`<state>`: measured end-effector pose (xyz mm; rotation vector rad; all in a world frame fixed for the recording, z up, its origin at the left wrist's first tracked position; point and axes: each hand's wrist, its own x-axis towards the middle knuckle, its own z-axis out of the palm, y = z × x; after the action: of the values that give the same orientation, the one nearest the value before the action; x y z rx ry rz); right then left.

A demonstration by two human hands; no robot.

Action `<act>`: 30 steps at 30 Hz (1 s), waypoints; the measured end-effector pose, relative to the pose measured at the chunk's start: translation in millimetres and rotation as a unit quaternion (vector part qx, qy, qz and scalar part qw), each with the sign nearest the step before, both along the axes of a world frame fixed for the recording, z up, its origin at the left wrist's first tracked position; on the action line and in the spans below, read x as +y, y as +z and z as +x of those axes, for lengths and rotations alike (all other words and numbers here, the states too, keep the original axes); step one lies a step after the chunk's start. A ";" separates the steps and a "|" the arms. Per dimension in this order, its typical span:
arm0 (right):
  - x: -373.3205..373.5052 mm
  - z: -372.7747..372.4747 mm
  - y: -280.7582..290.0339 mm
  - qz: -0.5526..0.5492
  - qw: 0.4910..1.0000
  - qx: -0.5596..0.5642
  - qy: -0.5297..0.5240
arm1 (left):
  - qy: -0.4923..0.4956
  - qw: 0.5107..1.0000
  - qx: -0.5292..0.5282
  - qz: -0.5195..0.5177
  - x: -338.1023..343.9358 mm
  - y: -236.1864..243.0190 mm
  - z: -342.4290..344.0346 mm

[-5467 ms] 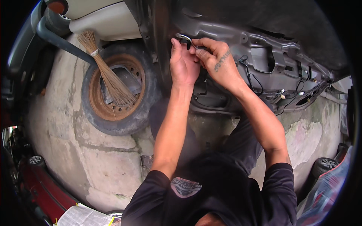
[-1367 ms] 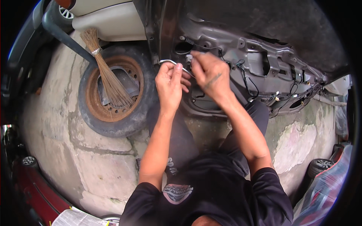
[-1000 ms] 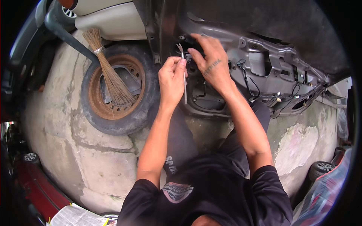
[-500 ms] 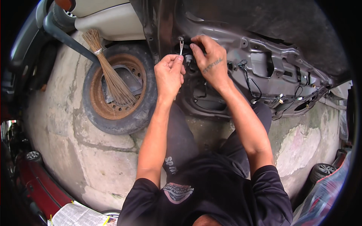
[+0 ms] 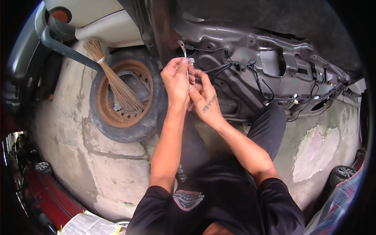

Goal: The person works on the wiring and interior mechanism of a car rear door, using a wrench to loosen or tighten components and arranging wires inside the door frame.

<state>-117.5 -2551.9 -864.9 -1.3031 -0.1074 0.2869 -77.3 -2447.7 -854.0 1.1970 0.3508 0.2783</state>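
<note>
Shifted since earlier frame: R hand (image 5: 203,100), down from upper L of panel (image 5: 239,88) to just beside L hand (image 5: 176,80). Clamped in L hand: tool (image 5: 183,50), tip up, in front of panel's L end. R hand: curled near tool, can't tell if gripping it. On panel: wires (image 5: 251,64). L of panel: tire (image 5: 127,135), w/ broom (image 5: 112,77) across it.

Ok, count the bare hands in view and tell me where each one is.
2: the left hand, holding the metal tool, and the right hand, close beside it, a little lower. Some fingers are hidden, but no other hand shows.
</note>
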 end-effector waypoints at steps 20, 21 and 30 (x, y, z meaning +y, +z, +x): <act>4.2 16.7 -11.6 -0.032 0.997 -0.053 0.045 | 0.023 0.998 -0.041 0.043 13.3 -6.7 3.0; -1.7 14.4 -3.9 -0.050 0.997 -0.045 0.049 | 0.000 0.998 -0.026 -0.063 11.7 -3.0 -0.5; -8.0 15.3 31.1 -0.258 0.952 -0.165 0.025 | -0.016 0.997 -0.021 -0.067 20.4 5.0 -4.0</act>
<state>-102.2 -2559.9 -833.8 -1.8655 -0.3688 0.1388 -81.3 -2427.3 -849.0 1.0616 0.3095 0.2484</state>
